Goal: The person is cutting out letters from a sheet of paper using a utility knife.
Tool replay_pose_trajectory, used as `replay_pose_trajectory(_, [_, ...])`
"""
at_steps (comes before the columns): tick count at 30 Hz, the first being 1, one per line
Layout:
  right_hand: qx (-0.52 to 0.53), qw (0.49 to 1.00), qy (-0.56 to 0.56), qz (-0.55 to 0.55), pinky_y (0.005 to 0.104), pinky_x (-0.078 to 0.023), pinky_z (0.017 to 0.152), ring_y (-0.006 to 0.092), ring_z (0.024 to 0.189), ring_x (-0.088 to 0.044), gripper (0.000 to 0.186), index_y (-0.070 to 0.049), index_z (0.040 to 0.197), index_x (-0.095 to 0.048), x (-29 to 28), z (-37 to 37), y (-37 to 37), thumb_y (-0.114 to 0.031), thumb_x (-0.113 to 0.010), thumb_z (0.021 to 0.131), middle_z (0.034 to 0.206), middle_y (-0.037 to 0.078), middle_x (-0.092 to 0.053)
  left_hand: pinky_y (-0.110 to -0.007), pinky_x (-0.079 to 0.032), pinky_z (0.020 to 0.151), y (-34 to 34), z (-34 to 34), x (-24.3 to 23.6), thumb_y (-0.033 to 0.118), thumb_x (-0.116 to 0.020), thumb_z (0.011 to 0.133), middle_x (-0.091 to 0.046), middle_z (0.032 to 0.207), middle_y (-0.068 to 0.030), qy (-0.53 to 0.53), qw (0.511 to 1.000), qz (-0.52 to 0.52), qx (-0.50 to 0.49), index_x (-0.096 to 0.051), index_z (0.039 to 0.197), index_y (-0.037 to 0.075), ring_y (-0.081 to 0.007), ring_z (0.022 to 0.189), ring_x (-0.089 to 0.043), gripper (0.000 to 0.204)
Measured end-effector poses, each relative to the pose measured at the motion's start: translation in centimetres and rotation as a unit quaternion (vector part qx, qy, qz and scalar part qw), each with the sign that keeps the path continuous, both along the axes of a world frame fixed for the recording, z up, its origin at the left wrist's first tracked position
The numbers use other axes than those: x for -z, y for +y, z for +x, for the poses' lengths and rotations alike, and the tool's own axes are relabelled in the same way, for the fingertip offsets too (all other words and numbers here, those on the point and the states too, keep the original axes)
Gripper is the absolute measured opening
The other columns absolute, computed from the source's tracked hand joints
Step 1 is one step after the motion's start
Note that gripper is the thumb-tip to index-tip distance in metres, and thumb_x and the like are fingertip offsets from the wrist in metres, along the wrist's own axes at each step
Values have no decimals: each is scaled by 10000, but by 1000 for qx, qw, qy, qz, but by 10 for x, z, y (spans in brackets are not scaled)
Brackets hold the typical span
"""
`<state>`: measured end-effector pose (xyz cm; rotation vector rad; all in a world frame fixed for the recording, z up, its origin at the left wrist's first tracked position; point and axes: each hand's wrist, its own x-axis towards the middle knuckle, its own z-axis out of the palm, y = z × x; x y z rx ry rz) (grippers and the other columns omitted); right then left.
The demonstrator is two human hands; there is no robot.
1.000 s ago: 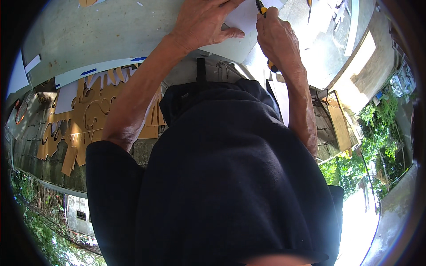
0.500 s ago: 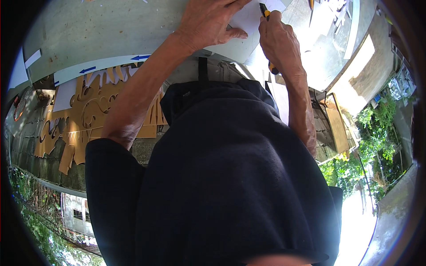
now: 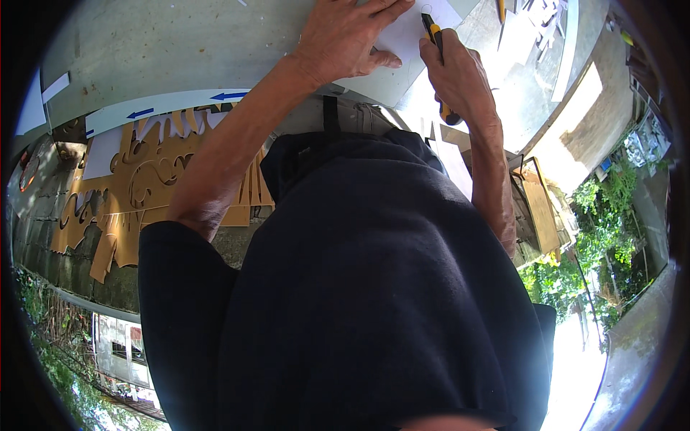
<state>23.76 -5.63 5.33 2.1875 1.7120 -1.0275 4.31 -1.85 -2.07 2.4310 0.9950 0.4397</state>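
In my right hand [image 3: 460, 75] is a yellow and black utility knife [image 3: 433, 30], its blade end pointing up and away from me over a white sheet [image 3: 408, 36] on the table. A small curved line shows on the sheet close to the knife's tip. Whether the blade touches the sheet I cannot tell. My left hand [image 3: 348, 37] lies spread on the left part of the sheet, thumb stretched toward the knife. Some of its fingertips are cut off by the upper edge of the view.
White offcuts [image 3: 550, 29] and a thin yellow-orange tool [image 3: 502, 11] lie at the right of the grey table [image 3: 165, 50]. A strip with blue arrows [image 3: 180, 103] runs along its near edge. Below, at left, are brown cut-out sheets [image 3: 136, 179]. A wooden board [image 3: 543, 205] stands at right.
The knife and my right hand have shifted slightly toward me, and more of the sheet beyond the tip shows. My left hand stays nearly in place.
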Motion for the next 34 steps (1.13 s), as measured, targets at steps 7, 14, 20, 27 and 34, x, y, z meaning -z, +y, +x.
replay_pose_trajectory(7, [27,999,24,-21,574,-520,733,499,728,-685,311,54,1030,-487,-13,0,-19,-256,-505,1046,752,317,-671,-735,-166,1191,0,-1,-1,516,-847,729,-423,1602,-121,-14,1000,1,-2,-547,1453,42,-447,1531,-224,916])
replay_pose_trajectory(14, [34,999,15,-40,604,-514,721,544,810,-685,311,40,1083,-438,-16,-7,-15,-270,-445,1094,792,350,-669,-736,-176,1188,2,-1,1,535,-837,730,-421,1604,-118,-11,1000,8,-2,-547,1453,44,-444,1534,-220,921])
replay_pose_trajectory(20, [11,1000,-1,-12,606,-531,718,544,798,-688,309,48,1044,-435,-12,-7,-15,-256,-436,1094,798,360,-669,-734,-154,1195,1,-1,1,570,-802,756,-409,1614,-114,5,1000,7,-1,-538,1466,48,-443,1540,-206,920])
replay_pose_trajectory(27, [-13,999,-17,31,530,-528,564,455,640,-684,253,-3,1011,-411,-2,-2,-27,-234,-461,1103,699,276,-654,-739,-142,1194,0,-1,-2,583,-776,783,-396,1623,-125,14,1000,4,5,-521,1480,47,-457,1541,-196,915])
replay_pose_trajectory(34, [-5,1000,13,14,603,-549,716,566,806,-683,270,39,1032,-427,-7,-5,-24,-221,-494,1066,820,382,-666,-745,-130,1196,0,-2,-1,589,-760,800,-384,1629,-132,16,1000,-12,8,-498,1499,50,-463,1544,-181,921])
